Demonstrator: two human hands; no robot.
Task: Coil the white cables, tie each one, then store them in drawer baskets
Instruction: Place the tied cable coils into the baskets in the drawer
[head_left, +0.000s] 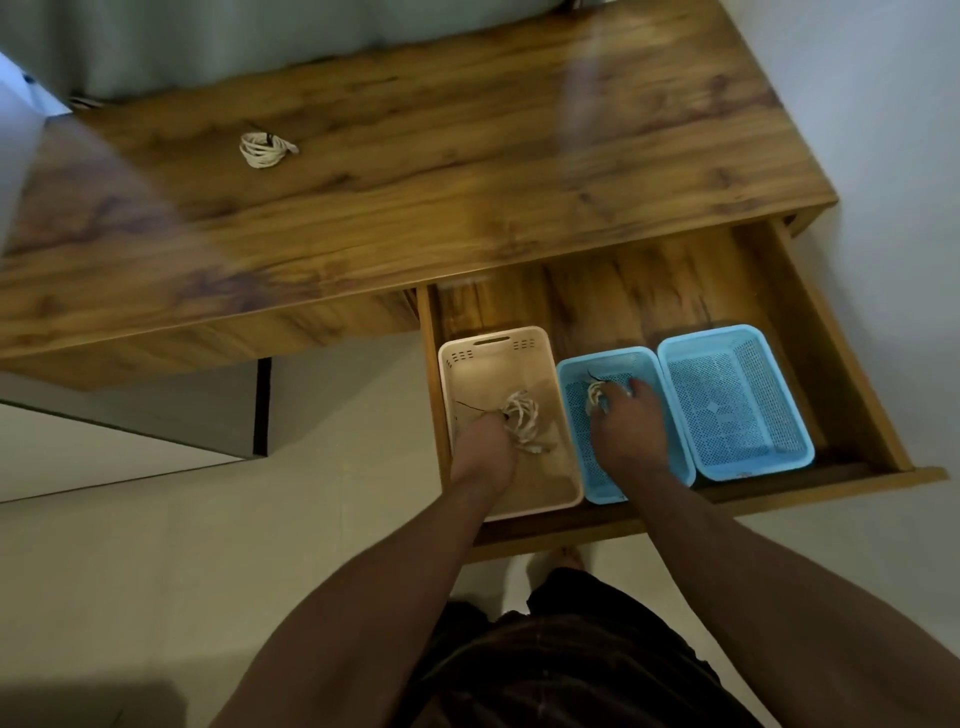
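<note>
Desk top (415, 182) stretches well beyond both hands, and far up and left of the left hand (483, 444) a first coil (265, 149) of white cable lies on it, bound by a dark tie that is too small to make out clearly. Nearer, the open drawer (810, 338) holds three baskets side by side. The left hand reaches down into the beige basket (493, 338), knuckles up and fingers tucked under, so the fingertips are hidden. A second coil (522, 418) lies just beyond and right of those knuckles, touching them. Whether the fingers actually pinch it cannot be told. A thin black tie (470, 407) trails out to the left of this hand. The right hand (631, 431) is inside the middle blue basket (608, 358), where its thumb-side fingers curl around a third coil (594, 392), covering most of it, while another finger stretches forward. Motion blur softens both hands. Right of this hand, touching its basket, sits the far blue basket (727, 332). The near rims of the beige and middle baskets are cut off behind the forearms.
</note>
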